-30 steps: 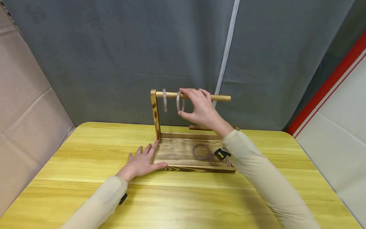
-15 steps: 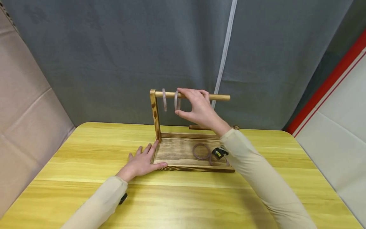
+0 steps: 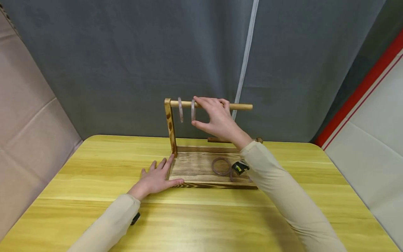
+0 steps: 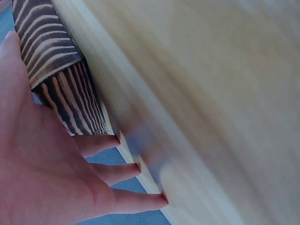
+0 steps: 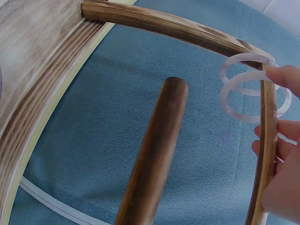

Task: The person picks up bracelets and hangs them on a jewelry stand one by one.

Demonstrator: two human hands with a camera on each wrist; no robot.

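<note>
In the head view, my right hand [image 3: 217, 117] pinches a pale translucent bangle [image 3: 193, 111] between thumb and fingertips. This bangle hangs around the upper wooden rod [image 3: 242, 106] of a display stand. A second bangle [image 3: 181, 110] hangs on the same rod, nearer the upright post [image 3: 170, 127]. My left hand [image 3: 154, 180] lies with fingers spread at the left end of the stand's wooden tray [image 3: 192, 168]. The left wrist view has that hand [image 4: 42, 173] against the striped tray corner [image 4: 56, 61]. The right wrist view has both hung bangles, the held one [image 5: 234, 115] nearer.
More bangles lie in the tray, one a full ring [image 3: 212, 166], others partly covered by the right wrist camera [image 3: 240, 168]. A lower, darker rod [image 3: 217, 140] shows behind the right forearm. A grey curtain [image 3: 126, 70] hangs behind the yellow wooden table [image 3: 195, 220].
My right hand has slid the pinched bangle a little left along the rod, closer to the hung one, turning it more edge-on. The left hand stays in place.
</note>
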